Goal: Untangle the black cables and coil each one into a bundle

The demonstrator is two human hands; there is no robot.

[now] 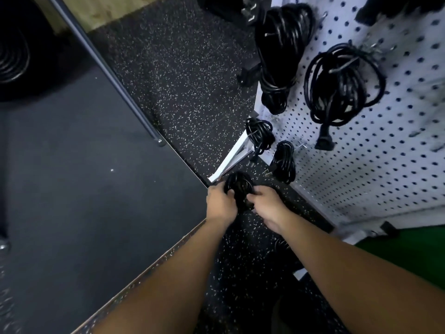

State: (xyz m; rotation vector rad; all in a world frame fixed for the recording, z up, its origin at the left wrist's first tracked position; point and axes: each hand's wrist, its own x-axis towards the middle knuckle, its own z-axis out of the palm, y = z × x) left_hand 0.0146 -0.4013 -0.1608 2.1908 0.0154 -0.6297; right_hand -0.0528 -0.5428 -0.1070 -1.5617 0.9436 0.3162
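Both hands, left (220, 203) and right (268, 203), grip one coiled cable (238, 189) just below the pegboard (385, 153), fingers curled round it.

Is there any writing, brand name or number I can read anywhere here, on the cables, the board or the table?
None: no readable text shows in this view.
Cable bundle held in both hands: plain black, no label visible.
Hanging bundles on the pegboard: no tags or print visible; the picture is blurred there.
Table: plain dark surface, no markings.
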